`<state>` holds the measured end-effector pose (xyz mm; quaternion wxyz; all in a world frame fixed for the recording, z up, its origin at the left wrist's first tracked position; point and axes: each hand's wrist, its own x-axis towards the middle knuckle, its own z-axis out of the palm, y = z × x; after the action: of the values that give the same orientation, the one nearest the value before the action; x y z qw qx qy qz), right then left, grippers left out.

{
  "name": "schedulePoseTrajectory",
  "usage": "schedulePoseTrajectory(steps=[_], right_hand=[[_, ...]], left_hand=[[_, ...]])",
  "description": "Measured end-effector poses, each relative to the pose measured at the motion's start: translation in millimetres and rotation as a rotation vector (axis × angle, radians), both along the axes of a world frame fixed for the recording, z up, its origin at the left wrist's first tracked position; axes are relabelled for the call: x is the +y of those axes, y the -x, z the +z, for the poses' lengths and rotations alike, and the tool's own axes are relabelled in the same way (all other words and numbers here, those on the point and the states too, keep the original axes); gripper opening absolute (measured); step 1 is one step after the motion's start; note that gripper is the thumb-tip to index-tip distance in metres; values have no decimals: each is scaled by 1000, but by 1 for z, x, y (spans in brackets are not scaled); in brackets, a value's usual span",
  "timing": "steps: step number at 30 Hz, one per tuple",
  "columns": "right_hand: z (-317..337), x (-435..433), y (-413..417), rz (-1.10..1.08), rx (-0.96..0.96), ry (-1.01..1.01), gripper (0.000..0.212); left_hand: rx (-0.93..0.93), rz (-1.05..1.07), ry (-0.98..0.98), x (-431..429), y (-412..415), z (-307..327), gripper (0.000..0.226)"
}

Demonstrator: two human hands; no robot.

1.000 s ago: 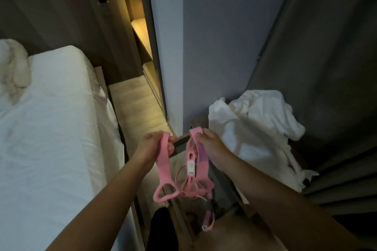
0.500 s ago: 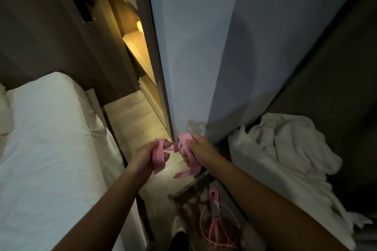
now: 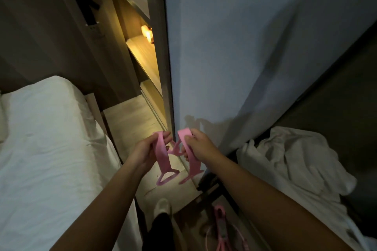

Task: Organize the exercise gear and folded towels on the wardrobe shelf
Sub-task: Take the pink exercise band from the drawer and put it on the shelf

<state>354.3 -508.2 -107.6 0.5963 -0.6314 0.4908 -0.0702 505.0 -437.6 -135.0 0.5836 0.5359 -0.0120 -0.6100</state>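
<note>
- The left hand (image 3: 146, 149) is gripping the upper end of one flat strap of the pink exercise band (image 3: 162, 155), with its fingers curled round the strap.
- The right hand (image 3: 199, 146) is pinching the other strap near its top, with the fingers folded over it.
- Both straps are hanging down from the hands, each ending in a loop. The loops are dangling free above the floor (image 3: 130, 120).
- The hands are working close together, just in front of the vertical edge of the pale wardrobe door (image 3: 224, 57), which is running up between them.
- Left of that edge the wardrobe is standing open, and a lit wooden shelf (image 3: 142, 55) is glowing inside.
- A narrow strip of floor is running between the white bed (image 3: 51, 149) and the wardrobe. The person's foot (image 3: 162, 206) is standing in it.
- A heap of white towels (image 3: 295, 167) is lying to the right, near the right forearm but apart from it.
- More pink gear (image 3: 221, 228) is lying low beside that forearm, too dim to identify.
</note>
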Motion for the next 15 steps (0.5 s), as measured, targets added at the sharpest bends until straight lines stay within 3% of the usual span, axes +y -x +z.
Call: schedulePoseTrajectory(steps=[5, 12, 15], right_hand=[[-21, -38, -62, -142, -109, -67, 17], [-41, -114, -181, -329, -114, -103, 18], [-38, -143, -228, -391, -185, -159, 18]], left_hand=[[1, -45, 0, -46, -64, -12, 26], [-239, -286, -12, -133, -176, 2, 26], [-261, -279, -19, -171, -214, 15, 19]])
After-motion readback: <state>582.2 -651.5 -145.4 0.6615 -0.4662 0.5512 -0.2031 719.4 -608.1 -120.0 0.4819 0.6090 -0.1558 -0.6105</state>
